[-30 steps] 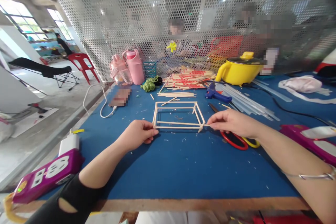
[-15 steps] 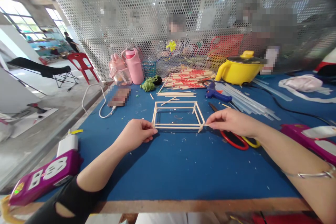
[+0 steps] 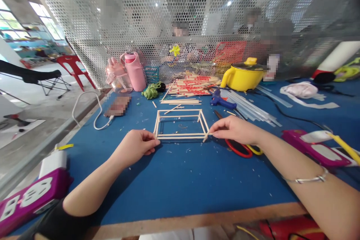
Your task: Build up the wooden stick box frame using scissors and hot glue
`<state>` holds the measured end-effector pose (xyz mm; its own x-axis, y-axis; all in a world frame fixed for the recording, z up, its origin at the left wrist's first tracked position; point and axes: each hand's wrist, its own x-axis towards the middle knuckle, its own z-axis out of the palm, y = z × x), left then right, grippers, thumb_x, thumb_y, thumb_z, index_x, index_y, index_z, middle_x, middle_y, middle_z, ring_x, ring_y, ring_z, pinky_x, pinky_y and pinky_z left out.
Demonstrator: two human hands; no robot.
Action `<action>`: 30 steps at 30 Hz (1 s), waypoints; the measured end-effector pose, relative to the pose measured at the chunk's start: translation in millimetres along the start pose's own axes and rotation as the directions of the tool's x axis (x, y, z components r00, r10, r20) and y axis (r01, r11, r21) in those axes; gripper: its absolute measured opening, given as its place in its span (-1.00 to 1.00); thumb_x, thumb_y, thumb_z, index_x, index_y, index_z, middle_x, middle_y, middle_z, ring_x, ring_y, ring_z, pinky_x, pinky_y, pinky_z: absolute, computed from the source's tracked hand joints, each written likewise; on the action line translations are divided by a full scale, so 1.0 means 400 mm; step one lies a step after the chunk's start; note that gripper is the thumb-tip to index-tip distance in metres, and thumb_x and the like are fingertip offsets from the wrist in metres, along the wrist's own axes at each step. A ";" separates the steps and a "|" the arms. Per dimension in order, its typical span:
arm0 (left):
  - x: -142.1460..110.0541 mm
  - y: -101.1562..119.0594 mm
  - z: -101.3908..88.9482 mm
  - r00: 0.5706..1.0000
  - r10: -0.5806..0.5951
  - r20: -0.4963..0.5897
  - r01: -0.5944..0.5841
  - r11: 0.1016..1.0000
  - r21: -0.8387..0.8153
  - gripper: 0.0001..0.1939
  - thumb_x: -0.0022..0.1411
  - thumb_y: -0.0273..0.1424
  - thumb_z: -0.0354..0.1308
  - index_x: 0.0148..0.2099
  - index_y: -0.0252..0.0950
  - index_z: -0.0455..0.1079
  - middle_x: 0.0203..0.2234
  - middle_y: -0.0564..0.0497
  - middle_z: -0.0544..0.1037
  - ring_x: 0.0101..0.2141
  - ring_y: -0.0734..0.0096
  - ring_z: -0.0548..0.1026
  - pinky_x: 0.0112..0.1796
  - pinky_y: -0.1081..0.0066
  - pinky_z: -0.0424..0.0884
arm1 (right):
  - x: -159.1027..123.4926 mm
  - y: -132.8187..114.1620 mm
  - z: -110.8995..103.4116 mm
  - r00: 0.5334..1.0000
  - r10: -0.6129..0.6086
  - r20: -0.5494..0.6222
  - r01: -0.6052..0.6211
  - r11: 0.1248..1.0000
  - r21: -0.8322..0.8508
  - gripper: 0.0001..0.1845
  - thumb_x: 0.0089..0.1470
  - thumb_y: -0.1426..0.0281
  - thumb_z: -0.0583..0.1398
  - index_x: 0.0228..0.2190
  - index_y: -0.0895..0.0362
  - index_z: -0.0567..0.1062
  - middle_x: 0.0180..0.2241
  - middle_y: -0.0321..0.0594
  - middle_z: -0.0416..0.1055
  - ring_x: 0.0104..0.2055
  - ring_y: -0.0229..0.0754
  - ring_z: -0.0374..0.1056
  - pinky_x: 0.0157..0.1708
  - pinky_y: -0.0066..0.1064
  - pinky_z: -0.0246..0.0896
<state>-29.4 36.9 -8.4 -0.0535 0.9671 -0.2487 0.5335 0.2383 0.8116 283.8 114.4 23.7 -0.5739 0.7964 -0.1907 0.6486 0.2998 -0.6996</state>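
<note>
A box-shaped frame of thin wooden sticks rests on the blue table in front of me. My left hand pinches its near left corner between thumb and fingers. At the near right corner, my right hand is closed on the end of a thin wooden stick that sticks out sideways there. Scissors with red and yellow handles lie partly hidden under my right hand. A blue glue gun lies just beyond that hand, and loose wooden sticks lie behind the frame.
Clear glue sticks and a yellow pot stand at the back right. Pink bottles, green yarn and a phone are at the back left. Purple power strips flank both sides. A perforated metal screen closes the back.
My view has turned slightly to the right, so everything appears shifted left. Both hands keep their hold at the frame's corners, with no clear movement against the table.
</note>
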 end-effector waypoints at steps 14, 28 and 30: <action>-0.004 -0.003 0.000 1.000 0.012 -0.007 -0.012 1.000 0.006 -0.65 -0.05 -0.12 0.24 -0.38 -0.34 0.47 -0.63 0.05 0.50 -0.56 0.43 0.44 -0.47 0.46 0.37 | 0.005 -0.003 0.024 0.997 -0.063 -0.037 0.062 0.997 -0.037 -0.71 -0.08 0.22 0.20 -0.37 0.14 0.59 -0.44 -0.28 0.53 -0.39 -0.21 0.37 -0.33 -0.43 0.19; -0.005 0.001 -0.002 1.000 0.024 -0.001 -0.024 0.999 -0.028 -0.69 -0.05 -0.15 0.23 -0.40 -0.31 0.46 -0.63 0.07 0.48 -0.56 0.44 0.44 -0.49 0.48 0.36 | -0.003 -0.011 0.047 0.990 -0.064 -0.127 0.052 0.994 -0.095 -0.74 -0.03 0.21 0.16 -0.44 0.13 0.56 -0.52 -0.31 0.48 -0.46 -0.23 0.33 -0.41 -0.45 0.15; -0.003 -0.003 -0.003 0.999 0.041 -0.003 -0.041 0.999 -0.014 -0.70 -0.04 -0.15 0.22 -0.40 -0.31 0.46 -0.64 0.07 0.48 -0.56 0.44 0.45 -0.49 0.49 0.36 | -0.003 -0.013 0.044 0.991 -0.065 -0.119 0.053 0.993 -0.105 -0.73 -0.02 0.21 0.16 -0.43 0.12 0.57 -0.49 -0.31 0.51 -0.42 -0.20 0.36 -0.36 -0.45 0.17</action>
<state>-31.0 35.4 -8.5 -0.0338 0.9763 -0.2138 0.5232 0.1995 0.8285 272.3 102.5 15.6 -0.5513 0.8321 -0.0612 0.6664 0.3950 -0.6323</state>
